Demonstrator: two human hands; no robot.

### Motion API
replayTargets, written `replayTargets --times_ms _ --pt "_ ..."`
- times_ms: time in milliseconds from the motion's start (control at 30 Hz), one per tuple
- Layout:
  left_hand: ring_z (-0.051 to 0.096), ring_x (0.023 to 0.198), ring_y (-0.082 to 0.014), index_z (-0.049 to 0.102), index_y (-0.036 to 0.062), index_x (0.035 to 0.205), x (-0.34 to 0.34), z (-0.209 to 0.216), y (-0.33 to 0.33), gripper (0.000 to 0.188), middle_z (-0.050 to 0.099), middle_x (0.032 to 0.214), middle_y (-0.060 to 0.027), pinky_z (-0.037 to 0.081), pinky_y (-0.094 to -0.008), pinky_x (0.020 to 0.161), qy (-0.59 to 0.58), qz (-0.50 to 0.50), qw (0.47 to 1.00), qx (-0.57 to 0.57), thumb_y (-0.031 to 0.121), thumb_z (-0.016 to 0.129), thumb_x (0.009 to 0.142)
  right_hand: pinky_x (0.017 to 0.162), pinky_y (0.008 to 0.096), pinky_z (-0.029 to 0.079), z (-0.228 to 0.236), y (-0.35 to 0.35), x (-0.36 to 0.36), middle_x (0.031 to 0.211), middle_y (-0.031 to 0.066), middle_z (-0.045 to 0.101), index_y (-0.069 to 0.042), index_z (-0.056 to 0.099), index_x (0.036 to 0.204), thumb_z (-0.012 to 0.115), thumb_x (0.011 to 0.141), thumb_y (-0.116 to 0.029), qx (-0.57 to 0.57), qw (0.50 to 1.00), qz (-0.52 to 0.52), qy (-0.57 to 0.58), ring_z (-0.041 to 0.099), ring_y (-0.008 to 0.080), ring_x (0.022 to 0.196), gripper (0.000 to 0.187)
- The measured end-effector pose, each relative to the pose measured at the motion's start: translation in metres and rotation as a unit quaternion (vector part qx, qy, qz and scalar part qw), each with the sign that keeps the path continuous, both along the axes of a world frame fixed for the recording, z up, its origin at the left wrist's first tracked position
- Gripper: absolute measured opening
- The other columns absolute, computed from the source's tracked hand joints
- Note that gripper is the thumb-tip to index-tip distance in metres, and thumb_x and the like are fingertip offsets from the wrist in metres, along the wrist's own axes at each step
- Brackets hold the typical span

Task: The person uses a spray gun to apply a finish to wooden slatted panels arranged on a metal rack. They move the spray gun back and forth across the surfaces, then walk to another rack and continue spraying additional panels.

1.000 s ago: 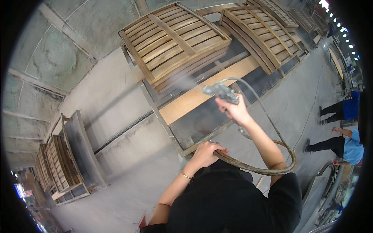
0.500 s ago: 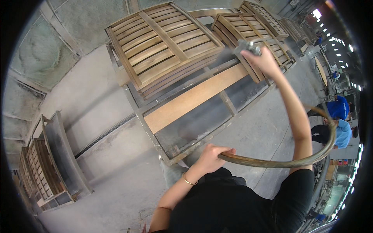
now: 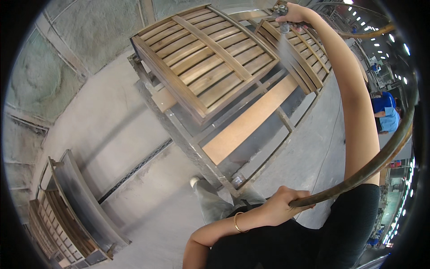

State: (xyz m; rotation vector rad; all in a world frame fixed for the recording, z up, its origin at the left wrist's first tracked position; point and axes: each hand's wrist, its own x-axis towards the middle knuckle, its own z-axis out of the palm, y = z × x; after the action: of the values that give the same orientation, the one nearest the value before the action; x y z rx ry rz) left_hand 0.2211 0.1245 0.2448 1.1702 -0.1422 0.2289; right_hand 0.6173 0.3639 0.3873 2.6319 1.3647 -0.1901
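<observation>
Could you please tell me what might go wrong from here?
The hose, held in the left hand, crosses in front of the right arm, so it might snag and tug the spray gun off line. The right hand looks ungloved, so drifting mist could settle on skin. That mist appears close to the nearest slatted panel, so uneven coverage there is possible.

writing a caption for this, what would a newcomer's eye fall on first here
Probably the big slatted wooden panel at the upper middle. Next the spray gun in the raised right hand near the top, mist below it, and the thick hose gripped by the left hand at lower right.
</observation>
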Motion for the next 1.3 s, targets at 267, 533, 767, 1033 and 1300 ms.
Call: replayTargets --times_ms 267,533,767,1033,1300 --pt "0.05 0.056 -0.0132 0.066 0.0011 0.091 -0.047 0.018 0.029 0.008 0.057 0.063 -0.0099 0.04 -0.0273 0.053 -0.077 -0.046 0.995 -0.029 0.004 0.062 0.085 0.047 0.0298 0.049 0.007 0.011 -0.122 0.07 0.002 0.06 -0.006 0.065 0.104 0.074 0.082 -0.04 -0.038 0.952 0.022 0.302 0.058 0.0147 0.055 0.041" --pt "0.053 0.055 -0.0157 0.065 -0.0004 0.09 -0.058 0.021 0.034 0.008 0.059 0.065 -0.0119 0.041 -0.0285 0.054 -0.089 -0.045 0.994 -0.046 0.003 0.062 0.083 0.042 0.0257 0.044 0.022 -0.001 -0.214 0.071 0.0034 0.061 -0.009 0.058 0.106 0.066 0.09 -0.039 -0.022 0.893 0.08 0.442 0.06 0.0119 0.057 0.034" --pt "0.059 0.058 -0.0254 0.067 0.0014 0.092 -0.046 0.01 0.032 0.012 0.062 0.067 -0.0126 0.044 -0.0307 0.055 -0.06 -0.052 0.996 0.052 0.003 0.065 0.08 0.038 0.0231 0.042 0.025 -0.052 -0.186 0.067 0.0041 0.062 -0.003 0.06 0.103 0.064 0.088 -0.048 0.091 0.94 0.019 0.327 0.061 0.0099 0.054 0.048" --pt "0.067 0.071 -0.0277 0.069 0.0014 0.095 -0.017 -0.011 0.02 0.018 0.068 0.079 -0.0153 0.052 -0.0353 0.067 -0.097 -0.032 0.982 0.16 0.005 0.069 0.077 0.032 0.0194 0.033 0.073 -0.09 -0.135 0.068 0.0049 0.06 0.001 0.059 0.111 0.054 0.096 -0.042 0.575 0.76 -0.015 0.303 0.059 0.0097 0.054 0.046" --pt "0.067 0.063 -0.027 0.071 0.0016 0.087 0.005 -0.031 0.004 0.017 0.066 0.072 -0.019 0.05 -0.0361 0.058 -0.045 0.031 0.976 0.21 0.013 0.072 0.075 0.034 0.019 0.032 0.184 -0.137 -0.092 0.068 0.0045 0.058 0.002 0.062 0.108 0.058 0.094 -0.044 0.777 0.563 0.114 0.256 0.059 0.0113 0.058 0.049"
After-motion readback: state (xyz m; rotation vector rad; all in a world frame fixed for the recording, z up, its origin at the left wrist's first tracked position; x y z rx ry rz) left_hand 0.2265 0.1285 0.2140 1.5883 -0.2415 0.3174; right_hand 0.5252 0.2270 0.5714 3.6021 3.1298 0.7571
